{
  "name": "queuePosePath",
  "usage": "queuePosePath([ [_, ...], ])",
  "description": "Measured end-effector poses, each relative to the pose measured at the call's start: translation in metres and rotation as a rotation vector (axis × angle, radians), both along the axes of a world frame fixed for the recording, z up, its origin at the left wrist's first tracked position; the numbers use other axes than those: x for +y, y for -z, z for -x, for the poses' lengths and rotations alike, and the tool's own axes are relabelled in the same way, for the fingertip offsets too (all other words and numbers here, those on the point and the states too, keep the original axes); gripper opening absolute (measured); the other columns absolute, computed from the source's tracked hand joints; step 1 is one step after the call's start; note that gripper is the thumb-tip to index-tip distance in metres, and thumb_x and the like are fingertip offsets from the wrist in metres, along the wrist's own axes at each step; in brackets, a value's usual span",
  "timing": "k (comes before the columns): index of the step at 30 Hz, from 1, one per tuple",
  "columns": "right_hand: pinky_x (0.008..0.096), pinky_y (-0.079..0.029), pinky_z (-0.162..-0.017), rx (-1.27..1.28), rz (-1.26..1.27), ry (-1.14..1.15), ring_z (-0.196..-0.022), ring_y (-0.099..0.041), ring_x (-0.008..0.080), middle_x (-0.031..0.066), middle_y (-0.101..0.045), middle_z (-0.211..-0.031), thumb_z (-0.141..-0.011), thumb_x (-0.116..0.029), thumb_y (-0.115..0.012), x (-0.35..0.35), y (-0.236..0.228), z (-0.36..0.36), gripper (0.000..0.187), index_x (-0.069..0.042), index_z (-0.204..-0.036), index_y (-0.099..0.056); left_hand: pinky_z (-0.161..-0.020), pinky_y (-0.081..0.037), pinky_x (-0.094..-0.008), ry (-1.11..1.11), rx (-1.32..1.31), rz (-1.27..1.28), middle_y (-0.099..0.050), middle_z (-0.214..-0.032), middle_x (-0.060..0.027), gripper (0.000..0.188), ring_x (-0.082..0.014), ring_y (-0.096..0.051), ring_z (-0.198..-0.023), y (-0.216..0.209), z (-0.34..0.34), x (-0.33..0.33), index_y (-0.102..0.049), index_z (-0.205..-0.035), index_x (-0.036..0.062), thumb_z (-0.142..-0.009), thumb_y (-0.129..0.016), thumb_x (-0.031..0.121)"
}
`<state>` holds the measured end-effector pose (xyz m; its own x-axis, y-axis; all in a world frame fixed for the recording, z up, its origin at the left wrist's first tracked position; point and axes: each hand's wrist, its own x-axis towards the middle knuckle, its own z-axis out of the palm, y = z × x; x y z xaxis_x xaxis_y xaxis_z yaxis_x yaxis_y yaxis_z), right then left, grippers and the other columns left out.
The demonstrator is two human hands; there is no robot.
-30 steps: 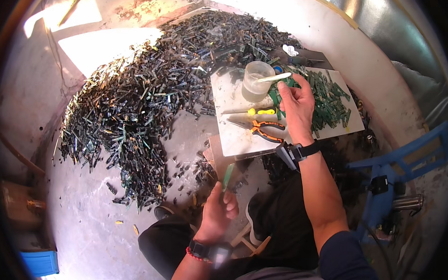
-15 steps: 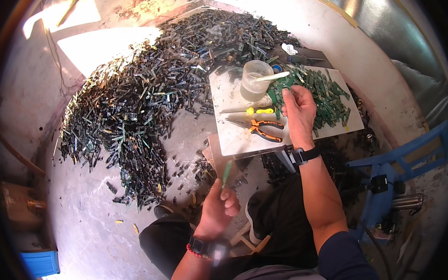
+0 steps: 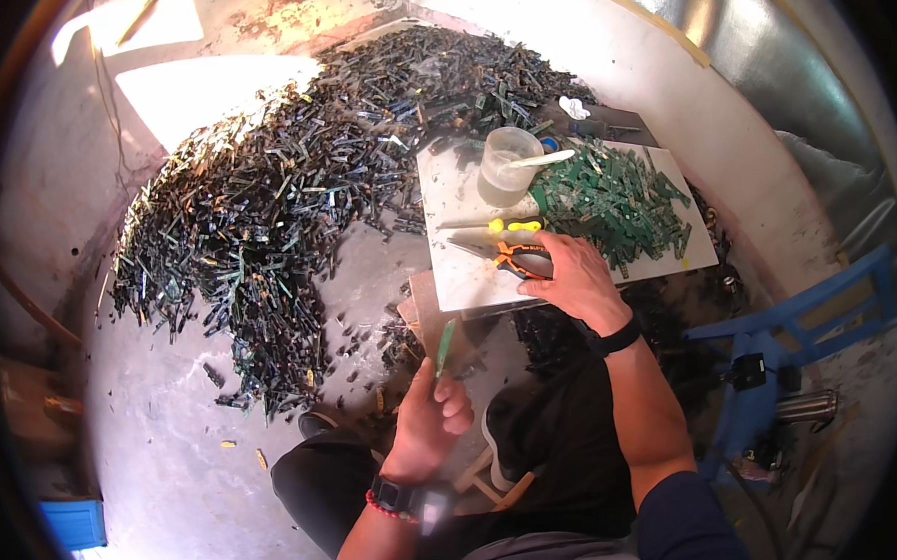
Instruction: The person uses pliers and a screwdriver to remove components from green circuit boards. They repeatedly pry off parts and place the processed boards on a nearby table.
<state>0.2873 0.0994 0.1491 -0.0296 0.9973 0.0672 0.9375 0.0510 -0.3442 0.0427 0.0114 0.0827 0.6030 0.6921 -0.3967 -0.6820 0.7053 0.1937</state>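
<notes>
Upright between the thumb and fingers of my left hand (image 3: 430,419) is a narrow green circuit board strip (image 3: 445,346). My right hand (image 3: 581,281) is over the handle ends of orange and black pliers (image 3: 507,256), thumb on the near side and fingers on the far side. The pliers still lie flat on a white board (image 3: 458,288), their jaws pointing left. Just beyond them rests a yellow and black screwdriver (image 3: 501,225). A heap of green circuit board strips (image 3: 617,207) covers the right part of the board, beside a cloudy plastic cup (image 3: 506,167) with a pale stick across its rim.
A large pile of dark strips (image 3: 241,211) spreads over the floor to the left and back. A blue chair (image 3: 754,393) stands at the right with a metal cylinder (image 3: 806,407) near it. A blue box (image 3: 72,524) sits at lower left.
My right hand has come down from the green strip heap toward me and onto the pliers' handles. The left hand keeps its strip in nearly the same place.
</notes>
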Motion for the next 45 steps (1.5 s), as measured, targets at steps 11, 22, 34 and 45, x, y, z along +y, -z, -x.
queuePosePath([
  [11, 0.0418, -0.048, -0.075, -0.059, 0.151, 0.052, -0.081, -0.058, 0.0375, 0.0171, -0.063, -0.089, -0.072, -0.023, -0.064, -0.003, -0.002, 0.011, 0.036, 0.0, -0.1, -0.061, -0.045, -0.026, -0.0258, -0.021, 0.095, -0.008, -0.034, -0.058, 0.0004, 0.044, -0.0123, -0.029, -0.047, 0.002, 0.004, -0.003, -0.041, -0.07, 0.0147, -0.1, -0.034, 0.045],
  [22, 0.0272, -0.045, -0.062, 1.065, 0.585, -0.199, -0.07, -0.059, 0.0116, 0.0048, -0.06, -0.078, -0.089, -0.024, -0.058, -0.107, 0.012, 0.038, 0.025, -0.002, -0.099, -0.054, -0.044, -0.026, -0.026, -0.137, 0.509, -0.17, -0.037, -0.058, -0.0008, 0.043, -0.0123, -0.031, -0.047, 0.007, 0.001, -0.007, -0.037, -0.071, 0.0135, -0.099, -0.039, 0.046],
  [34, 0.0398, -0.05, -0.08, -0.154, 0.116, -0.313, -0.103, -0.052, 0.0314, 0.0143, -0.053, -0.109, -0.074, -0.014, -0.068, -0.134, -0.005, 0.053, 0.065, 0.0, -0.129, -0.039, -0.041, -0.025, -0.0254, -0.169, 0.656, -0.296, -0.038, -0.056, -0.0015, 0.046, -0.0114, -0.031, -0.045, 0.007, 0.001, -0.019, -0.038, -0.069, 0.0118, -0.099, -0.037, 0.047],
  [45, 0.0362, -0.049, -0.076, -0.352, -0.138, -0.335, -0.091, -0.051, 0.025, 0.0094, -0.051, -0.095, -0.071, -0.009, -0.067, -0.13, 0.002, 0.06, 0.054, -0.001, -0.12, -0.046, -0.042, -0.023, -0.0241, -0.169, 0.657, -0.342, -0.038, -0.057, -0.0002, 0.048, -0.0093, -0.031, -0.047, 0.014, 0.003, -0.022, -0.039, -0.068, 0.0118, -0.098, -0.038, 0.049],
])
